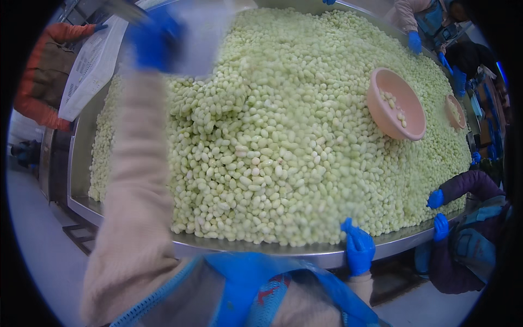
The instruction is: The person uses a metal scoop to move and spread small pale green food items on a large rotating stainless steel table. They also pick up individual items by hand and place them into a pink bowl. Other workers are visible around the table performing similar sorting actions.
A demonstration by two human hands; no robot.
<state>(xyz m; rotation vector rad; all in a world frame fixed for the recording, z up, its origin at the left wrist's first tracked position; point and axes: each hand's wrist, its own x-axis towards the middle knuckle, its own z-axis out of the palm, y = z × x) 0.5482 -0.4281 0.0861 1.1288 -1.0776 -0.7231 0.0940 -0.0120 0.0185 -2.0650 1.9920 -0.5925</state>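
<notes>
Pale green, oval, grape-like pieces (253, 163) lie in a wide heap inside a large metal tray table (302, 258). My left hand (157, 39), in a blue glove and motion-blurred, is raised over the far left part of the heap. It appears shut on a whitish, translucent scoop-like tool (200, 36), whose exact shape is too blurred to tell. A blurred bar sticks out above that hand. My right hand (359, 249), also gloved in blue, is at the near metal rim beside the heap's edge; its grip is unclear, and no held object shows.
A pink bowl (398, 104) with a few pieces sits tilted on the heap at right; a smaller pink bowl (454, 111) lies farther right. At left, a person in orange sleeves (41, 77) is by a white perforated crate (92, 67). Co-workers' gloved hands (436, 199) work along the right side.
</notes>
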